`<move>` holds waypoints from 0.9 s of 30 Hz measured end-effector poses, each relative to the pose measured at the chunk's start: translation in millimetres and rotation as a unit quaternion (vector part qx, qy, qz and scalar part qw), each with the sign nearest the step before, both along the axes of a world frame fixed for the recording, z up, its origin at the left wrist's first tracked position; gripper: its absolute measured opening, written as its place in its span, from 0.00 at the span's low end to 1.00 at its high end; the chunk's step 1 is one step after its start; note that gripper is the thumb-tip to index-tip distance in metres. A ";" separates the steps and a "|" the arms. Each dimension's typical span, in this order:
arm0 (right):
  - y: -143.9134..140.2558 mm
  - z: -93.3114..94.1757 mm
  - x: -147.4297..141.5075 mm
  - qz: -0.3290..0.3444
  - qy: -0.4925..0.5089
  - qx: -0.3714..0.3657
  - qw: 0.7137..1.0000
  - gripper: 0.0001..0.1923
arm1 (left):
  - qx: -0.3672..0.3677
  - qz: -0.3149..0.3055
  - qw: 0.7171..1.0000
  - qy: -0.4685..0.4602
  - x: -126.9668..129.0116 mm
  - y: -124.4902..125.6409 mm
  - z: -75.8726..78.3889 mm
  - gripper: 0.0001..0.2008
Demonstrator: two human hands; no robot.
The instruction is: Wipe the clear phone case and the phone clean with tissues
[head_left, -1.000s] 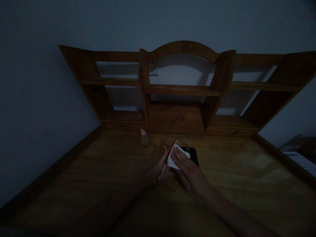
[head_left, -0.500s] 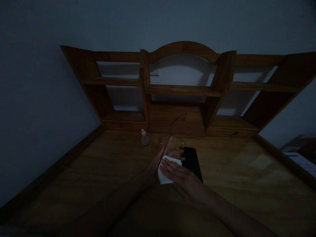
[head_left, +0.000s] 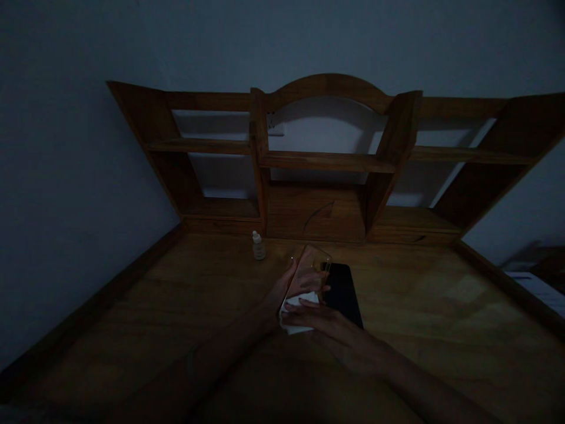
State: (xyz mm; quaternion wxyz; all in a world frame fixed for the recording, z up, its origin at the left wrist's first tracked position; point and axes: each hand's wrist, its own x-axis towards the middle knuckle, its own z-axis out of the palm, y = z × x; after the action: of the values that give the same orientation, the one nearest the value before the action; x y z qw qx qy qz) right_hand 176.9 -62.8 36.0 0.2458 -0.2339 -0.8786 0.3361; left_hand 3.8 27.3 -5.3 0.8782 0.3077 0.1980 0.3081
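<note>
Since the earlier frame the cloth [head_left: 296, 307] slid toward me down the clear case [head_left: 309, 274]; my left hand [head_left: 282, 288] gripped the tilted case above the desk [head_left: 176, 306], beside the phone [head_left: 344, 294]; my right hand [head_left: 329, 324] pressed flat, fingers extended; light, even strokes seemed best.

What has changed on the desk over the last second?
The right hand slid the white cloth from the clear case's far end down to its near end, uncovering the black phone. The left hand still holds the case; the small bottle stayed put.
</note>
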 end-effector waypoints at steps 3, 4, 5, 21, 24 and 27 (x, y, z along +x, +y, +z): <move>2.5 -2.3 -1.1 -0.011 0.010 0.000 1.000 0.20 | 0.010 0.017 1.000 0.013 -0.9 -6.3 6.3 0.32; 2.8 -2.6 -1.6 -0.020 0.012 -0.006 1.000 0.20 | 0.016 0.024 1.000 0.011 -1.1 -9.2 8.8 0.32; 2.9 -2.8 -2.0 -0.028 0.015 -0.014 0.999 0.20 | 0.020 0.031 0.999 0.004 -1.1 -12.1 11.0 0.31; 2.2 -9.2 1.8 -0.127 -0.003 0.099 0.987 0.14 | -0.047 -0.028 0.998 0.029 4.5 -31.0 31.2 0.35; 2.8 -10.1 1.6 -0.126 -0.006 0.100 0.987 0.13 | -0.042 -0.030 0.998 0.027 3.6 -28.3 29.6 0.35; 3.5 -12.2 1.4 -0.129 -0.015 0.100 0.986 0.12 | -0.035 -0.031 0.999 0.023 2.7 -24.3 26.8 0.34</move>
State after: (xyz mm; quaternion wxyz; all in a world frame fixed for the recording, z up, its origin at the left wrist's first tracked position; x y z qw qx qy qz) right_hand 178.4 -59.3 23.8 0.2959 -0.3249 -0.8737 0.2087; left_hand 6.6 3.0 21.5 0.8925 0.2900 0.2194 0.2668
